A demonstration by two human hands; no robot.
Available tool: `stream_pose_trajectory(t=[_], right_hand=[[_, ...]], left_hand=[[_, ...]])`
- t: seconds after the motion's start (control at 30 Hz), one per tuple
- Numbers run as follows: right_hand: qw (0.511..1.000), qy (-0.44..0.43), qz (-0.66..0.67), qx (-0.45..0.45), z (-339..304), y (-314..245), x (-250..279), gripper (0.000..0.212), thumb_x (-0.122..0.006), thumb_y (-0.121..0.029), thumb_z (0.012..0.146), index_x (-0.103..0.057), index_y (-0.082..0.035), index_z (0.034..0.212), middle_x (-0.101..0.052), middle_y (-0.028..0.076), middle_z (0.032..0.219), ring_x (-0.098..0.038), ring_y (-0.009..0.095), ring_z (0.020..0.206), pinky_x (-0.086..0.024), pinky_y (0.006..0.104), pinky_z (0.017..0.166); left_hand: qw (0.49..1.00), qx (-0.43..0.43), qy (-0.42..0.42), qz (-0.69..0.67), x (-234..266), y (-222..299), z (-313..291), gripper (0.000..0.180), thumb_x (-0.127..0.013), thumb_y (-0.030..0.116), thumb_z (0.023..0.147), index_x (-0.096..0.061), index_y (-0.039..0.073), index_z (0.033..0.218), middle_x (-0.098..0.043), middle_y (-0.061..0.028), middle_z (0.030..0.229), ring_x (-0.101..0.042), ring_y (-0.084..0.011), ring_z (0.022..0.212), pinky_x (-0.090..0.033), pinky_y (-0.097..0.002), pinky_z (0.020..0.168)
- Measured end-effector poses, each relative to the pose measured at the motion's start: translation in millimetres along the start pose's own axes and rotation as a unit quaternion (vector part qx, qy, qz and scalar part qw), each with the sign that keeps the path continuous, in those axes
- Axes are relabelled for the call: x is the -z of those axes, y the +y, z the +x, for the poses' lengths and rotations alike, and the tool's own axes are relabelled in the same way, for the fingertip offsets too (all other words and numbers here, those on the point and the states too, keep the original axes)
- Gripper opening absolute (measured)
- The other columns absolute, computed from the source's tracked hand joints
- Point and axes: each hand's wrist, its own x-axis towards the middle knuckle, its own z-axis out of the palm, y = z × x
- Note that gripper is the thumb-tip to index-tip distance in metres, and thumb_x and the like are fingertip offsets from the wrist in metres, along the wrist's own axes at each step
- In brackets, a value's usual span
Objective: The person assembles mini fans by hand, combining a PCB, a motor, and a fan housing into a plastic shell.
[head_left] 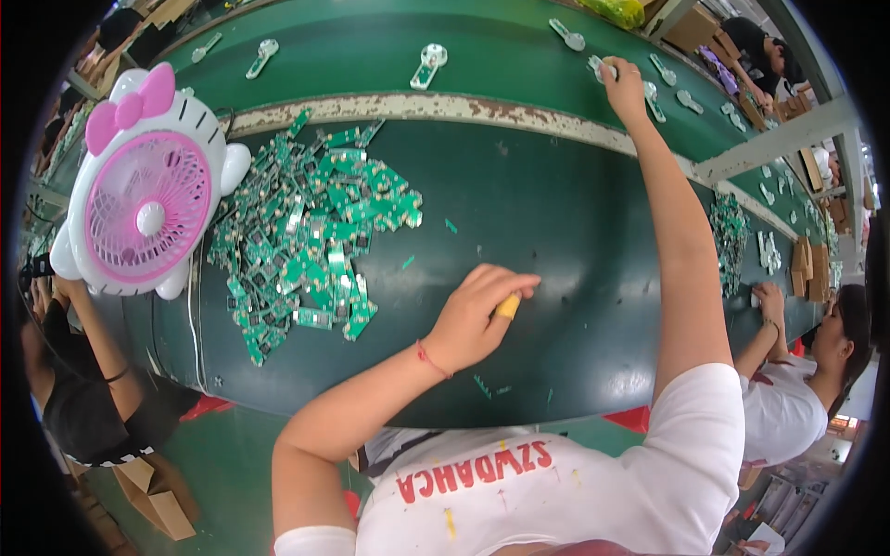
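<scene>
My right hand (624, 85) reaches out over the green belt at the far side, its fingers closed on a small white plastic housing (597, 69). The fingers partly hide that piece. Over the dark green tabletop (575, 334) is my left hand (475, 317), fingers loosely curved and a yellow wrap (508, 306) around one of them. Nothing shows in its grasp. To its left lies a heap of green circuit boards (320, 236). On the belt, a white paddle-shaped housing with a green board in it (428, 67) lies apart from my hands.
A pink and white fan (148, 199) stands left of the heap. A worn metal rail (399, 107) divides tabletop from belt (343, 56). Several more white housings lie along the belt. A post (769, 153) rises at right. Co-workers sit on both sides, one in white (788, 398).
</scene>
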Motion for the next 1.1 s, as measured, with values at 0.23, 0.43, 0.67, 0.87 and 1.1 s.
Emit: stream_pose_trajectory(t=[0.23, 0.43, 0.67, 0.87, 1.1], right_hand=[[0.764, -0.193, 0.565, -0.244, -114.7, -151.7, 95.8, 0.033, -0.043, -0.021, 0.093, -0.049, 0.004, 0.115, -0.055, 0.009, 0.105, -0.057, 0.016, 0.093, -0.051, 0.0330, 0.084], [0.722, -0.310, 0.576, -0.224, -203.2, -214.3, 154.8, 0.032, -0.049, -0.025, 0.091, -0.055, -0.003, 0.113, -0.060, 0.004, 0.099, -0.057, 0.010, 0.090, -0.047, 0.0276, 0.079], [0.652, -0.362, 0.591, -0.308, -262.2, -240.1, 165.5, 0.029, -0.047, -0.023, 0.091, -0.055, 0.000, 0.108, -0.059, 0.006, 0.092, -0.057, 0.012, 0.083, -0.053, 0.0277, 0.071], [0.645, -0.398, 0.581, -0.297, -275.6, -257.2, 165.8, 0.026, -0.044, -0.019, 0.092, -0.053, 0.000, 0.108, -0.059, 0.006, 0.098, -0.058, 0.013, 0.088, -0.050, 0.0268, 0.075], [0.917, -0.259, 0.294, 0.076, -285.4, -290.6, 174.2, 0.028, -0.059, -0.003, 0.076, -0.056, -0.004, 0.103, -0.057, 0.012, 0.106, -0.049, 0.028, 0.109, -0.035, 0.0408, 0.096]], left_hand=[[0.980, -0.073, 0.153, 0.099, 4.1, -10.5, 10.2, 0.031, -0.052, -0.004, 0.076, -0.056, 0.006, 0.105, -0.054, -0.0116, 0.100, -0.051, -0.0288, 0.094, -0.041, -0.0347, 0.083], [0.951, -0.046, 0.108, 0.287, 19.2, 15.3, 1.7, 0.022, -0.063, 0.008, 0.075, -0.059, 0.008, 0.097, -0.054, -0.0054, 0.099, -0.050, -0.0261, 0.092, -0.040, -0.0342, 0.079], [0.963, -0.027, 0.013, 0.268, 12.8, 31.8, -47.8, 0.014, -0.063, 0.008, 0.071, -0.053, 0.008, 0.080, -0.052, -0.0044, 0.082, -0.053, -0.0220, 0.074, -0.039, -0.0338, 0.065], [0.945, -0.008, 0.000, 0.326, 12.1, 37.8, -76.3, 0.013, -0.059, 0.010, 0.075, -0.058, 0.009, 0.088, -0.054, -0.0052, 0.087, -0.054, -0.0241, 0.080, -0.039, -0.0347, 0.066], [0.944, 0.019, 0.033, 0.328, 14.7, 41.5, -84.0, 0.017, -0.059, 0.008, 0.074, -0.057, 0.008, 0.091, -0.055, -0.0063, 0.087, -0.054, -0.0249, 0.079, -0.039, -0.0335, 0.065]])
